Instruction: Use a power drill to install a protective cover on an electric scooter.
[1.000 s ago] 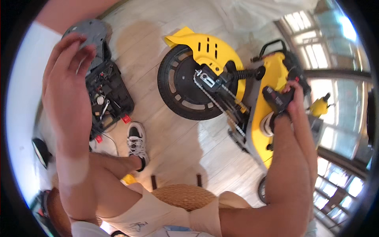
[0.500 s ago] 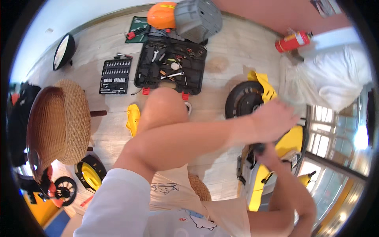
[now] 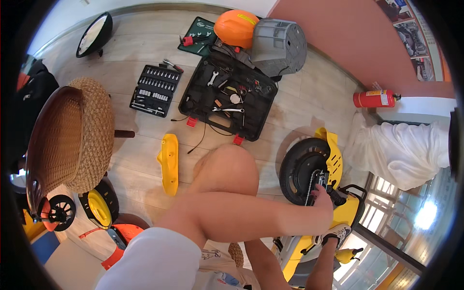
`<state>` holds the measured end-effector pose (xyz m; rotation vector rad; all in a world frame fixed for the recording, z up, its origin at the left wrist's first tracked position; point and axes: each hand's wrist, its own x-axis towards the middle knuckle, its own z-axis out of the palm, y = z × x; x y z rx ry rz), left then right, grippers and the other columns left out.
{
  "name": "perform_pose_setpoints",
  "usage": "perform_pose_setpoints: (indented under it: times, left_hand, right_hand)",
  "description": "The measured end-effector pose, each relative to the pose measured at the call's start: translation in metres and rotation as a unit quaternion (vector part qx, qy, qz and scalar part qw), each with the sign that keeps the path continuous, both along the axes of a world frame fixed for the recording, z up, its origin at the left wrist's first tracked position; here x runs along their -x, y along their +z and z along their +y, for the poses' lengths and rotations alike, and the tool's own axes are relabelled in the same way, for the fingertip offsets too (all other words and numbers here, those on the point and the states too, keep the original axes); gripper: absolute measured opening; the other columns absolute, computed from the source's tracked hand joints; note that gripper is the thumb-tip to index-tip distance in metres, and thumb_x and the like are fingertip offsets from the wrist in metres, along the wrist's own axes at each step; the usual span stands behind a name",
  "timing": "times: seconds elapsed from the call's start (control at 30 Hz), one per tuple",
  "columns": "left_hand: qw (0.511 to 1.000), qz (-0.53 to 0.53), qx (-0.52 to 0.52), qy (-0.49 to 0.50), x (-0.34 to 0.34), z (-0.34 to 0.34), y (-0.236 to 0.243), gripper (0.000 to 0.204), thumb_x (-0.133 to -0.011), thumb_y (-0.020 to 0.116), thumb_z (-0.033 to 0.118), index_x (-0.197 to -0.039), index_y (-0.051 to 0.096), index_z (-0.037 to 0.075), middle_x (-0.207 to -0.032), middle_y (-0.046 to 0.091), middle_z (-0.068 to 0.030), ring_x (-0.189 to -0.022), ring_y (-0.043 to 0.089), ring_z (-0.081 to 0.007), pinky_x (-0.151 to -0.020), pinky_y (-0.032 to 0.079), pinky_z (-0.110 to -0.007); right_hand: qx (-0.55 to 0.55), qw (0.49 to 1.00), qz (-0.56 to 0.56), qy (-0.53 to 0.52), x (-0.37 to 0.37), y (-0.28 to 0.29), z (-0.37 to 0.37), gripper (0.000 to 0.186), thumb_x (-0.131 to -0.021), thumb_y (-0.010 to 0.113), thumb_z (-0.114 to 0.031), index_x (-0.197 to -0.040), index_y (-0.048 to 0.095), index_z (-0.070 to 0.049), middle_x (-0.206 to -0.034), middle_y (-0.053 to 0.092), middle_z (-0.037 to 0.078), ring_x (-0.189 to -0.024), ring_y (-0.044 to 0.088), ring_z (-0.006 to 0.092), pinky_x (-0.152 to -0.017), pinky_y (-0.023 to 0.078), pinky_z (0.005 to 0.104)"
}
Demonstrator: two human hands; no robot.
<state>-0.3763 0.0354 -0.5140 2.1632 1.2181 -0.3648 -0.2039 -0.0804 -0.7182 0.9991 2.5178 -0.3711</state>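
My left arm reaches across to the right, over my bent knee [image 3: 232, 169]. At its end my left hand [image 3: 323, 205] is at the wheel of a yellow two-wheeler [image 3: 350, 212]. Its fingers are bent close together by a silver metal part [image 3: 321, 179] next to the chain [image 3: 311, 186]; what they pinch is too small to tell. The wheel [image 3: 296, 166] has a black tyre, with a yellow fender [image 3: 333, 157] beside it. A black grip [image 3: 337, 197] lies just right of my fingers. My right hand is not visible.
An open black tool case [image 3: 193, 99] holds wrenches and small parts; a socket set [image 3: 153, 91] lies left of it. A yellow cover [image 3: 169, 164] is on the floor. A wicker chair [image 3: 96, 140] stands left, a fire extinguisher [image 3: 374, 99] right, beside white cloth [image 3: 406, 150].
The view has shifted. My left hand has come from above the two-wheeler down to its wheel and chain. My right hand, earlier closed around something black, has gone out of sight.
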Motion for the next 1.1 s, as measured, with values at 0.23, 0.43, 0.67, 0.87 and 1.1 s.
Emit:
perform_pose_setpoints:
  times: [0.23,0.43,0.67,0.87,1.1]
  left_hand:
    - [1.000,-0.011,-0.001,0.015,-0.015,0.005,0.008,0.047,-0.084,0.063,0.035,-0.122,0.065,0.007,-0.118,0.064,-0.0152,-0.113,0.057,-0.0363,-0.101,0.033,-0.059]
    - [0.996,-0.084,-0.015,0.042,-0.006,0.023,0.016,0.042,-0.083,0.064,0.032,-0.117,0.067,0.009,-0.113,0.065,-0.0142,-0.108,0.060,-0.0340,-0.095,0.038,-0.055]
    - [0.987,-0.135,-0.063,0.064,0.011,0.037,0.027,0.036,-0.081,0.065,0.030,-0.112,0.069,0.010,-0.108,0.067,-0.0131,-0.103,0.063,-0.0314,-0.087,0.044,-0.051]
    - [0.938,-0.267,-0.190,0.116,0.079,0.058,0.047,0.031,-0.080,0.067,0.027,-0.107,0.071,0.012,-0.103,0.069,-0.0121,-0.099,0.065,-0.0291,-0.081,0.049,-0.048]
    - [0.521,-0.390,-0.426,0.628,0.244,-0.070,-0.159,0.041,-0.077,0.069,0.011,-0.117,0.062,0.005,-0.109,0.065,-0.0162,-0.101,0.061,-0.0319,-0.094,0.047,-0.040]
  right_hand:
    - [0.020,1.000,0.000,0.004,-0.009,0.007,-0.003,0.043,-0.093,0.050,-0.015,-0.134,0.049,-0.002,-0.131,0.054,0.019,-0.124,0.048,0.0314,-0.106,0.035,0.0419]
    - [0.019,1.000,0.000,0.006,-0.008,0.013,0.000,0.042,-0.095,0.048,-0.015,-0.136,0.048,-0.003,-0.131,0.054,0.018,-0.123,0.049,0.0284,-0.105,0.037,0.0396]
    - [0.028,1.000,0.011,-0.006,0.003,0.020,0.001,0.041,-0.097,0.045,-0.015,-0.137,0.046,-0.003,-0.131,0.054,0.017,-0.122,0.050,0.0249,-0.104,0.038,0.0370]
    - [0.279,0.836,0.275,-0.385,0.049,0.025,-0.008,0.040,-0.099,0.043,-0.015,-0.138,0.044,-0.003,-0.131,0.054,0.016,-0.121,0.051,0.0219,-0.104,0.040,0.0347]
    - [0.080,0.698,0.552,-0.449,0.150,0.179,-0.047,0.039,-0.093,0.050,-0.010,-0.131,0.048,0.000,-0.128,0.052,0.015,-0.122,0.047,0.0269,-0.106,0.037,0.0393]
